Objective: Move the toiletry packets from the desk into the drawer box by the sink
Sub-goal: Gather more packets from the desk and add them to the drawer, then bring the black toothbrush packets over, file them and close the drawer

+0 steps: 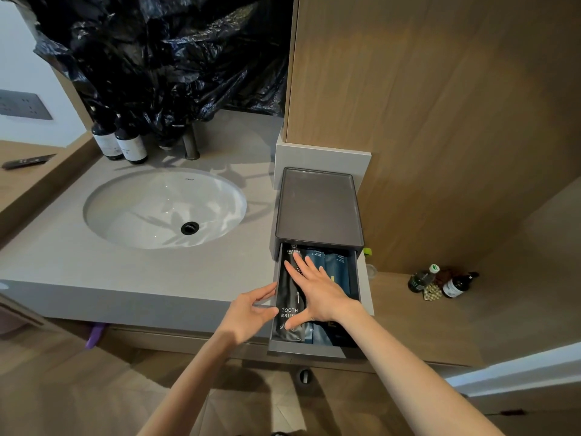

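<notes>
The packets (290, 297) in the open drawer (317, 349), at the worktop's (94, 262) right front corner, are pressed flat under the right hand's (317, 291) spread fingers (290, 267); the drawer's left wall is touched by the left hand's (248, 313) released fingers (267, 292).

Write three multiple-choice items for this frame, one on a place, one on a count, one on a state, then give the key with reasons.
1. Where does the drawer box stand?
A. On the counter, right of the sink
B. Inside the basin
C. On the floor

2. How many dark pump bottles stand behind the sink by the tap?
A. None
B. Two
C. Five

3. What state is the drawer in?
A. Shut
B. Taken out and lying on the floor
C. Pulled open with packets inside

Key: 1 A, the box sits on the counter edge beside the basin. 2 B, two labelled bottles stand side by side. 3 C, the drawer is out, the right hand lies flat on the toothbrush packet and the left hand is at its side wall.
</notes>
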Demonstrator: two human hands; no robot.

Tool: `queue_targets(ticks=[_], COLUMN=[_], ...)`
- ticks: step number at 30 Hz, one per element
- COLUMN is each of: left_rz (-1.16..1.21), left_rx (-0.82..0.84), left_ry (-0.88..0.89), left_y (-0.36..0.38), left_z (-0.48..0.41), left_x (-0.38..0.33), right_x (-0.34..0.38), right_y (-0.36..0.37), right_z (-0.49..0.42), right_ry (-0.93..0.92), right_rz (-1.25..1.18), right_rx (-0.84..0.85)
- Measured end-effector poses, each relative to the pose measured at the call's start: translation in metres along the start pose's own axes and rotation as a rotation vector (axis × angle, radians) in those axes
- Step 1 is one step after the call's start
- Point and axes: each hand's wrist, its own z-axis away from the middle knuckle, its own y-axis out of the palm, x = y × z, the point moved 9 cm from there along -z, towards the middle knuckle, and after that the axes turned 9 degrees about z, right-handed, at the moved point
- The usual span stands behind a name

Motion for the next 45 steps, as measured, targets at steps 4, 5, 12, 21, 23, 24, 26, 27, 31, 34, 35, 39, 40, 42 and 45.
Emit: queue_targets(ticks=[4,5,12,21,23,24,26,27,31,34,35,39,40,42,45], left_rz=[-0.031,-0.042,-0.082,0.116,0.177,0.210,0.292,0.317,0.349,0.384,0.390,0.347,0.336,0.344,0.305], left_rx=[-0.008,-0.008,-0.060,-0.436,-0.522,-0.566,-0.641,-0.668,-0.731,-0.758,-0.755,-0.774,-0.772,-0.775,-0.756], left_ry=[-0.005,-0.004,0.028,0.173,0.202,0.215,0.226,0.221,0.169,0.106,0.093,0.052,0.036,0.004,-0.010], left_y=[0.001,0.002,-0.006,-0.083,-0.106,-0.118,-0.143,-0.156,-0.209,-0.254,-0.269,-0.338,-0.354,-0.384,-0.433], left_z=[0.002,0.003,0.020,0.096,0.118,0.129,0.149,0.159,0.192,0.215,0.222,0.256,0.262,0.273,0.281], left_x=[0.000,0.000,-0.007,-0.028,-0.025,-0.022,-0.010,-0.002,0.043,0.080,0.092,0.134,0.144,0.160,0.172], right_x=[0.005,0.006,0.004,0.038,0.055,0.065,0.089,0.102,0.164,0.213,0.231,0.307,0.327,0.367,0.424], right_y=[-0.007,-0.009,-0.035,-0.103,-0.113,-0.116,-0.118,-0.117,-0.102,-0.090,-0.084,-0.059,-0.053,-0.047,-0.051], right_z=[0.005,0.007,0.030,0.073,0.077,0.077,0.072,0.068,0.047,0.031,0.025,0.000,-0.007,-0.021,-0.046], right_ry=[-0.025,-0.033,-0.056,-0.143,-0.156,-0.164,-0.180,-0.192,-0.244,-0.249,-0.241,-0.194,-0.190,-0.195,-0.207], right_rz=[0.013,0.016,-0.107,-0.386,-0.473,-0.512,-0.562,-0.572,-0.651,-0.705,-0.722,-0.773,-0.780,-0.791,-0.798], right_rx=[-0.025,-0.026,-0.133,-0.423,-0.448,-0.457,-0.460,-0.450,-0.379,-0.361,-0.355,-0.320,-0.302,-0.271,-0.243])
